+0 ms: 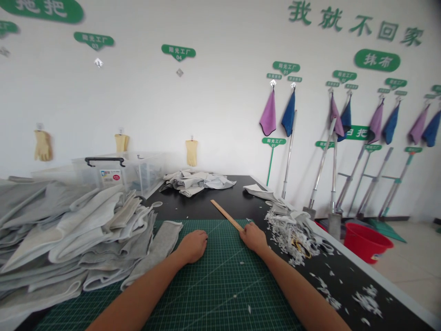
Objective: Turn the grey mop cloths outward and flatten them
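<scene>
My left hand (193, 246) rests on the green cutting mat (213, 285) with its fingers curled under in a loose fist, holding nothing I can see. My right hand (253, 236) lies at the mat's right side, fingers closed, touching the near end of a wooden ruler (227, 215) that runs diagonally away from me. A big heap of grey and white cloth pieces (72, 234) sits just left of my left hand, one strip overlapping the mat.
White cloth scraps and trimmings (292, 230) pile up right of the ruler, with more scattered along the black table (206, 202). Folded cloth (196, 181) and clear plastic boxes (117, 172) stand at the back. A red basin (365, 241), mops and hanging towels line the right wall.
</scene>
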`<action>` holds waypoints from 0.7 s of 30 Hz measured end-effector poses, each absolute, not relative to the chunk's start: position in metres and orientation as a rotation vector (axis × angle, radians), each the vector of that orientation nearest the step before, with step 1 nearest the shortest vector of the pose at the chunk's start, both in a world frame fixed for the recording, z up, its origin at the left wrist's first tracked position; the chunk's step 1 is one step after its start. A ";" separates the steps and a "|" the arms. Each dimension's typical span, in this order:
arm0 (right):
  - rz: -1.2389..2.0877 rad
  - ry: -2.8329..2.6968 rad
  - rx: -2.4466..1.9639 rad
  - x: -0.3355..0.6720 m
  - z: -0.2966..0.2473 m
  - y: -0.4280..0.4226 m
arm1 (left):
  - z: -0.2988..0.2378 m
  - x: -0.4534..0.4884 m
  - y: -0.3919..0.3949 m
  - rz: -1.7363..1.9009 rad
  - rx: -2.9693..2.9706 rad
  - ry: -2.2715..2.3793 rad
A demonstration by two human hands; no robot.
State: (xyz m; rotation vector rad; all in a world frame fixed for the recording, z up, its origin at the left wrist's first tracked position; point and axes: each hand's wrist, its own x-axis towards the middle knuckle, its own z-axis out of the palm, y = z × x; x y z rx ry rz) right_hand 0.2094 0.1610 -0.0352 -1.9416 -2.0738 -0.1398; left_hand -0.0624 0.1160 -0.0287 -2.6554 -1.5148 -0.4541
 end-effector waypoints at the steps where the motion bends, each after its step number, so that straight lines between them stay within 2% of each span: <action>1: -0.136 -2.065 -1.955 0.209 -0.035 0.164 | -0.029 -0.062 0.116 -0.457 -2.657 -1.512; 21: -0.177 -1.973 -1.983 0.206 -0.039 0.184 | -0.031 -0.065 0.117 -0.515 -2.669 -1.472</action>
